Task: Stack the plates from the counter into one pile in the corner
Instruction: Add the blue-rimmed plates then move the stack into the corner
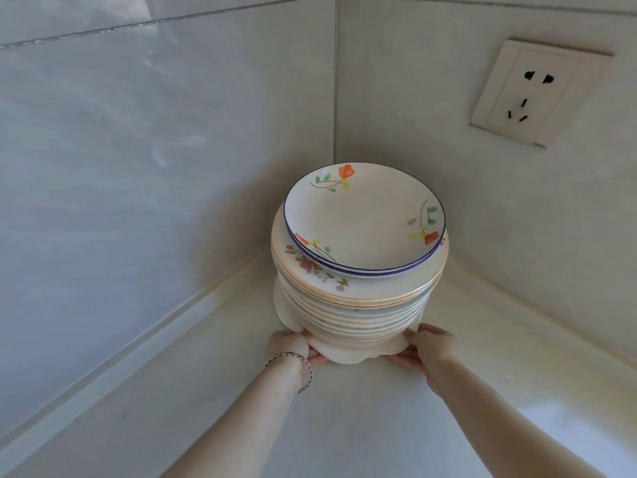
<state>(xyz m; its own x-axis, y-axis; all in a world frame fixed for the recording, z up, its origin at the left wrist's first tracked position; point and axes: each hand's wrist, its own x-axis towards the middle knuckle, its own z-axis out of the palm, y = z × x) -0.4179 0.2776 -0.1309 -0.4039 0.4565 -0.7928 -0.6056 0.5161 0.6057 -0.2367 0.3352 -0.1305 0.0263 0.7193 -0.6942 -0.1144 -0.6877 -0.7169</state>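
Pale tiled walls meet in a corner behind a cream table, with a wall socket on the right-hand wall. We see the pile of plates standing on the table just in front of that corner, near both walls but apart from them as far as we can tell.

At its foot, our left hand and right hand each grip the bottom plate, a wavy-edged one, with fingers curled under its rim and thumbs on top. We judge this low, two-sided grip is chosen so the whole pile moves as one, the weight carried from below rather than squeezed at the sides. A bracelet sits on the left wrist.

Order in the pile looks deliberate: wider gold-rimmed plates below, and two smaller blue-rimmed plates nested on top, where they cannot tip the rest. The top one is deep like a shallow bowl and holds nothing. No loose plates show elsewhere, so we reckon the stacking is nearly finished.
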